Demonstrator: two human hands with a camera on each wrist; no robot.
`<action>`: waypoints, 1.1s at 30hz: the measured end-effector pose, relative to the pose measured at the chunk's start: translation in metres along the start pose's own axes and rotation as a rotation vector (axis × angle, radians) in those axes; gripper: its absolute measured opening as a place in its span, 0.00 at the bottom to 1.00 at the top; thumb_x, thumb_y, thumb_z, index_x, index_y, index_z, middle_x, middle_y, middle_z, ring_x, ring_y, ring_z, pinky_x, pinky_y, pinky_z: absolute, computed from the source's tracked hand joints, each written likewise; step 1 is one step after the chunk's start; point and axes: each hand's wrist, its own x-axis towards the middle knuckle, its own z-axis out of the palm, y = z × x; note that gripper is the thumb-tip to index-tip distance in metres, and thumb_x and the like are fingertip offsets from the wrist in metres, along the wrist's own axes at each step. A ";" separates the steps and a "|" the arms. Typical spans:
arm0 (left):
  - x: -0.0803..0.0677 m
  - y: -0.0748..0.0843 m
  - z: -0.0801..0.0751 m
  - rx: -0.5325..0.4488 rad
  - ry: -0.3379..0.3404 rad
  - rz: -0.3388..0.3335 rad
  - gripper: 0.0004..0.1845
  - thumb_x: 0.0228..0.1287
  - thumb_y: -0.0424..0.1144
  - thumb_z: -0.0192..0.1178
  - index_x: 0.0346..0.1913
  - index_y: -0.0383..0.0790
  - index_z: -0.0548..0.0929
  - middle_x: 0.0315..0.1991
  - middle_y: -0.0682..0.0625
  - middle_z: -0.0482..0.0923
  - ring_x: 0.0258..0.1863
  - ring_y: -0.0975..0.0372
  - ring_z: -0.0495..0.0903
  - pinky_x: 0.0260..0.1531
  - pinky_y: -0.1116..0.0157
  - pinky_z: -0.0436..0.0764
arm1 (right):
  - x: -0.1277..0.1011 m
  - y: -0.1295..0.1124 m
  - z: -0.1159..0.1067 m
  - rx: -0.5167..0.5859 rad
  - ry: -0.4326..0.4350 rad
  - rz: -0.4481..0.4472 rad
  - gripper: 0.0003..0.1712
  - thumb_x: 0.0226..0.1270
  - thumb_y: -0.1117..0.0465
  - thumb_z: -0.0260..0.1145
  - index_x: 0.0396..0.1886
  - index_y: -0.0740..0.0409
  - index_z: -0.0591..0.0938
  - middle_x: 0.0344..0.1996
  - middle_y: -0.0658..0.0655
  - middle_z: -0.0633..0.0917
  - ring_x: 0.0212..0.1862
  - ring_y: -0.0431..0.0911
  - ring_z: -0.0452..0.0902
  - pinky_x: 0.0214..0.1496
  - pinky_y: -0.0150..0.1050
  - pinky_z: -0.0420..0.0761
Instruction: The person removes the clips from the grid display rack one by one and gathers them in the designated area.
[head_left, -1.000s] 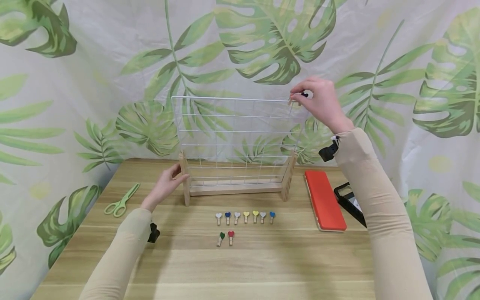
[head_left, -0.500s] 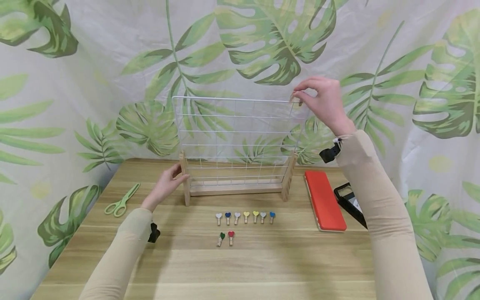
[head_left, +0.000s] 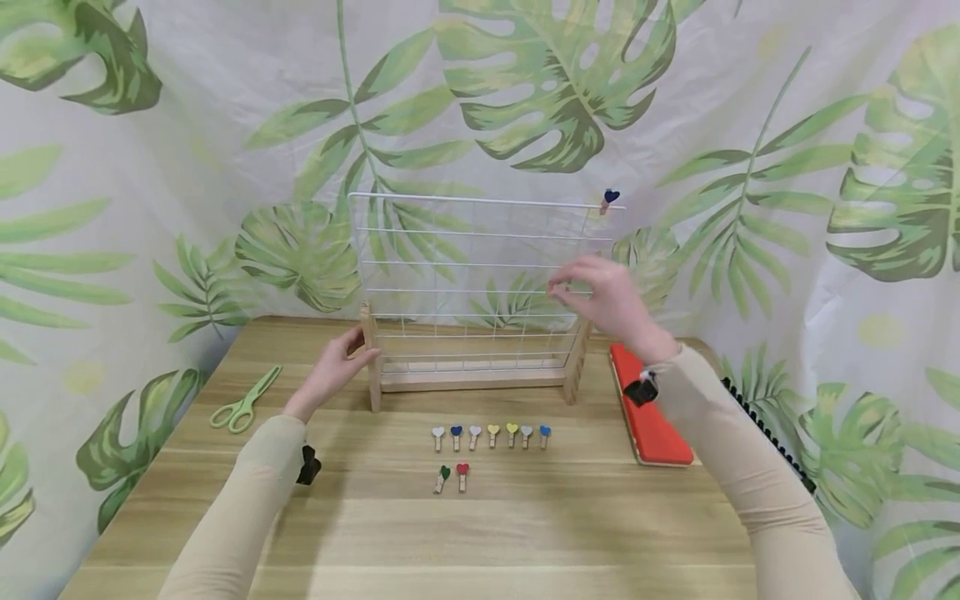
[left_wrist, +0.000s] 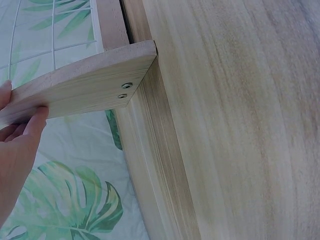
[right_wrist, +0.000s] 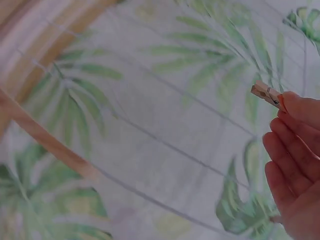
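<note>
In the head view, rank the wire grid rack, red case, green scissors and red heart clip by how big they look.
1. wire grid rack
2. red case
3. green scissors
4. red heart clip

The clip lies nearest the camera, yet looks smallest.

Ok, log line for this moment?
left hand holds rack post | right hand free, in front of wire grid | blue-heart clip on grid's top right corner | nine clips on table

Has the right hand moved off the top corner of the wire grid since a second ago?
Yes. The right hand has dropped from the wire grid's top right corner to mid-height, leaving the blue heart clip pegged on the top wire.
</note>
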 end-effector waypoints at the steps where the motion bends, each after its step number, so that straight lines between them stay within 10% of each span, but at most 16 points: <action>1: 0.000 0.000 0.000 -0.003 -0.002 -0.002 0.34 0.74 0.37 0.55 0.75 0.26 0.56 0.72 0.26 0.61 0.73 0.37 0.60 0.71 0.42 0.65 | -0.007 -0.001 0.007 0.020 -0.019 0.000 0.07 0.54 0.69 0.76 0.33 0.63 0.89 0.33 0.59 0.90 0.39 0.51 0.86 0.45 0.45 0.87; 17: -0.002 0.005 0.002 -0.027 -0.001 0.000 0.33 0.74 0.36 0.55 0.74 0.24 0.56 0.72 0.26 0.60 0.74 0.36 0.59 0.71 0.42 0.65 | -0.135 -0.052 0.134 0.276 -0.486 0.243 0.06 0.62 0.63 0.72 0.38 0.60 0.89 0.35 0.54 0.90 0.37 0.44 0.86 0.43 0.34 0.88; 33: -0.001 0.000 0.002 -0.020 0.002 -0.007 0.34 0.74 0.38 0.56 0.75 0.25 0.56 0.72 0.26 0.60 0.74 0.37 0.59 0.72 0.42 0.65 | -0.158 -0.063 0.171 0.328 -0.639 0.394 0.06 0.67 0.57 0.69 0.37 0.51 0.90 0.34 0.47 0.90 0.36 0.31 0.80 0.40 0.24 0.79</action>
